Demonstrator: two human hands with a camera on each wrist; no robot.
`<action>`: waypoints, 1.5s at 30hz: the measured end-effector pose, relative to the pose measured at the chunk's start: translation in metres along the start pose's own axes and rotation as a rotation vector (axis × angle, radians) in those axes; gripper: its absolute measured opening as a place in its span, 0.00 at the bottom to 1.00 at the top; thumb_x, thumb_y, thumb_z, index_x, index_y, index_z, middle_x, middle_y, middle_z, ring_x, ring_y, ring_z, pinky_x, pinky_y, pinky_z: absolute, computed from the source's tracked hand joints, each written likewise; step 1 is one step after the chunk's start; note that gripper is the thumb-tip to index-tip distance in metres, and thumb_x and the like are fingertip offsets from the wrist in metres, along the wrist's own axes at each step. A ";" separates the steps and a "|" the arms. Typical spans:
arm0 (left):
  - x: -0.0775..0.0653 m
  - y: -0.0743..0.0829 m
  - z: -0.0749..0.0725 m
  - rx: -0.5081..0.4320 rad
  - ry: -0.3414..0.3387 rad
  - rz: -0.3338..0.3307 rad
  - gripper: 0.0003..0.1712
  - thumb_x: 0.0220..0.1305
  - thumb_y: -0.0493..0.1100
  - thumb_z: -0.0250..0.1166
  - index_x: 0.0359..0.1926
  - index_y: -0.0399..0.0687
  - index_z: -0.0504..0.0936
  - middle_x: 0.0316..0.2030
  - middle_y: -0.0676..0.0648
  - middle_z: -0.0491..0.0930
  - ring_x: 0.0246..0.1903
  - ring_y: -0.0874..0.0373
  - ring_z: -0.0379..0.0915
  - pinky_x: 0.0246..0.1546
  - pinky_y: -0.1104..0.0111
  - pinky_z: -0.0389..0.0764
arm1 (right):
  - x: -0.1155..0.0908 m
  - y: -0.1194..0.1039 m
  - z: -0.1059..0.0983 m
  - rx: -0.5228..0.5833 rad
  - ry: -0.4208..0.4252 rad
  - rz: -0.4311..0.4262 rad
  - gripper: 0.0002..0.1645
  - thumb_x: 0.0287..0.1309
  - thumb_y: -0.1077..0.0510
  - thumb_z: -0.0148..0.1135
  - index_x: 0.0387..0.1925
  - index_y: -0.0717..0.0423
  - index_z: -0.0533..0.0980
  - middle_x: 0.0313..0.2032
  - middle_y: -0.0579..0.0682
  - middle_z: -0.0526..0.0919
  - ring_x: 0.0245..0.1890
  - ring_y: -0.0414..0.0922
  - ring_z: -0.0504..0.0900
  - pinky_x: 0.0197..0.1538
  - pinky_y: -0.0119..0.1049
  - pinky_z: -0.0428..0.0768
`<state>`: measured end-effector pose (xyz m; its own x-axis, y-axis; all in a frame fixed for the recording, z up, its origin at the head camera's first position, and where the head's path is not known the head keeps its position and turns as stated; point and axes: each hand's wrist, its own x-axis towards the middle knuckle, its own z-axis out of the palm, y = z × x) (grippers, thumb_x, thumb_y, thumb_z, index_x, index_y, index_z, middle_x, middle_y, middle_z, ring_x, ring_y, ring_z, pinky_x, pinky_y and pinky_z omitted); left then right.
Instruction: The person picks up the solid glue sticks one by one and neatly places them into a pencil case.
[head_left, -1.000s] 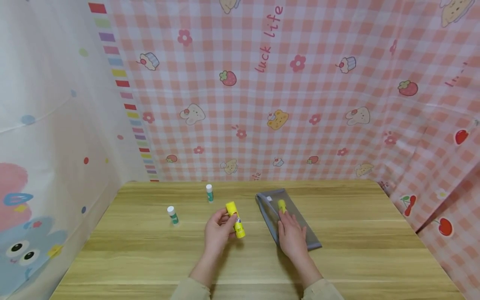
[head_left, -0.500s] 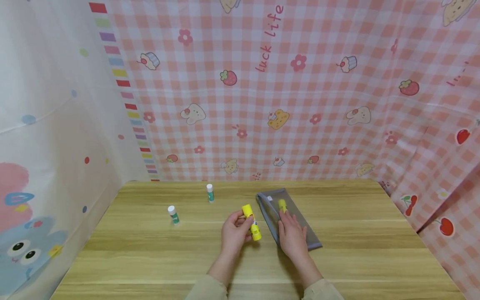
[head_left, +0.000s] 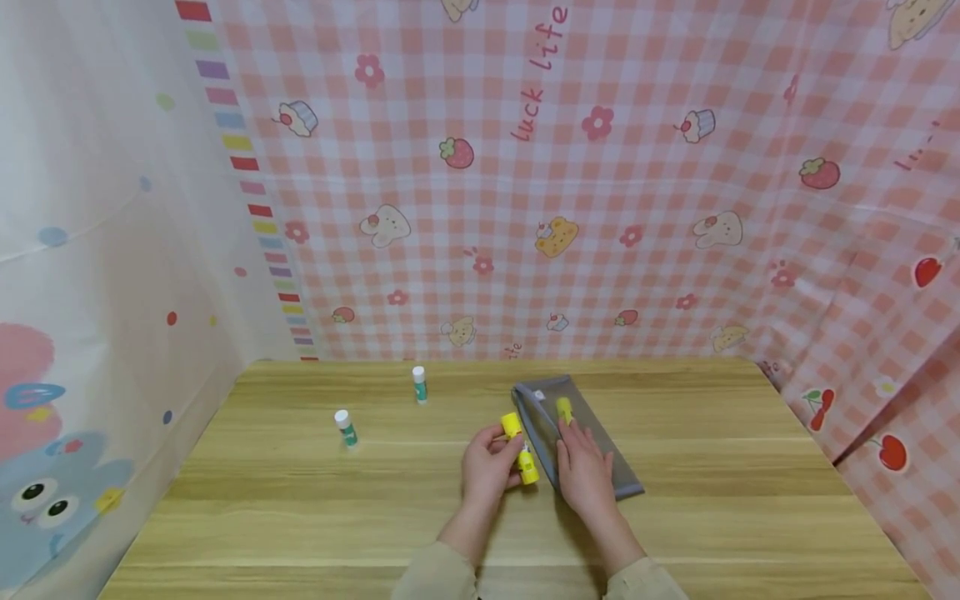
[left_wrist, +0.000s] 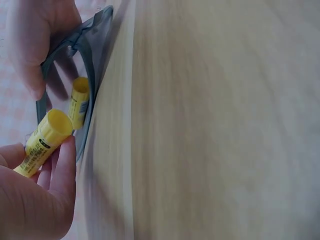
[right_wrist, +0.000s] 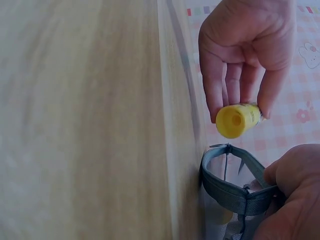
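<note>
My left hand (head_left: 486, 471) holds a yellow glue stick (head_left: 528, 468) between thumb and fingertips, tilted, just left of a grey mesh zip pouch (head_left: 617, 467). In the left wrist view, the end of this stick is close to the pouch's gaping mouth. Inside the pouch lies another yellow glue stick (left_wrist: 80, 102), visible through the mesh and the opening. My right hand (head_left: 587, 479) lies over the pouch and grips its upper rim by the mouth, the fingers along the mesh. In the right wrist view, the right thumb (right_wrist: 280, 172) is against the grey rim.
Two white-capped green glue sticks stand on the left of the wooden table (head_left: 262, 500): one nearer glue stick (head_left: 346, 429) and one farther glue stick (head_left: 420, 386). A pink checked cloth (head_left: 480, 208) hangs behind the table's far edge.
My left hand has moved right with the yellow glue stick, from the table's middle to beside the pouch mouth. The right hand and pouch have stayed in place.
</note>
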<state>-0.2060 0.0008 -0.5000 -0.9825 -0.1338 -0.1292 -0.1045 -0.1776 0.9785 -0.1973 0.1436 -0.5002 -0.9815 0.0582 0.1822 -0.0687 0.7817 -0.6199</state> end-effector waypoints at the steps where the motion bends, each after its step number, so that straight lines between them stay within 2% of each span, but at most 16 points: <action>1: 0.001 0.000 0.001 0.002 0.005 -0.005 0.21 0.62 0.37 0.69 0.53 0.31 0.78 0.33 0.44 0.81 0.24 0.57 0.78 0.24 0.58 0.86 | 0.000 0.000 0.000 0.000 0.000 0.001 0.24 0.73 0.60 0.47 0.66 0.63 0.70 0.66 0.65 0.68 0.68 0.67 0.61 0.63 0.78 0.49; 13: 0.008 -0.003 0.017 0.110 0.076 -0.008 0.18 0.61 0.37 0.69 0.50 0.34 0.81 0.30 0.46 0.81 0.21 0.60 0.77 0.18 0.66 0.84 | 0.000 -0.002 -0.002 0.003 0.020 -0.015 0.23 0.73 0.60 0.48 0.65 0.64 0.70 0.65 0.66 0.69 0.67 0.67 0.63 0.62 0.78 0.51; 22: 0.015 -0.009 0.027 0.208 0.117 -0.004 0.18 0.59 0.41 0.71 0.48 0.36 0.82 0.29 0.46 0.81 0.18 0.59 0.77 0.17 0.67 0.83 | 0.000 -0.003 -0.002 0.000 0.024 -0.007 0.23 0.73 0.60 0.47 0.65 0.64 0.71 0.65 0.67 0.69 0.67 0.67 0.63 0.62 0.78 0.51; 35: 0.021 -0.009 0.033 0.316 0.135 0.007 0.16 0.58 0.44 0.72 0.42 0.37 0.83 0.27 0.48 0.81 0.16 0.59 0.76 0.15 0.68 0.82 | -0.001 -0.003 -0.004 0.004 0.030 -0.012 0.23 0.73 0.61 0.47 0.65 0.64 0.71 0.64 0.67 0.70 0.67 0.68 0.63 0.62 0.78 0.52; 45: 0.023 -0.006 0.037 0.426 0.144 -0.002 0.16 0.58 0.46 0.73 0.41 0.39 0.84 0.30 0.49 0.82 0.14 0.61 0.75 0.13 0.71 0.80 | -0.002 -0.002 -0.003 -0.005 0.038 -0.018 0.23 0.73 0.61 0.47 0.64 0.65 0.72 0.64 0.67 0.71 0.66 0.68 0.64 0.62 0.78 0.53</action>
<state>-0.2335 0.0348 -0.5026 -0.9540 -0.2734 -0.1229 -0.1901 0.2349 0.9533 -0.1950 0.1441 -0.4966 -0.9727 0.0679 0.2219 -0.0850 0.7857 -0.6127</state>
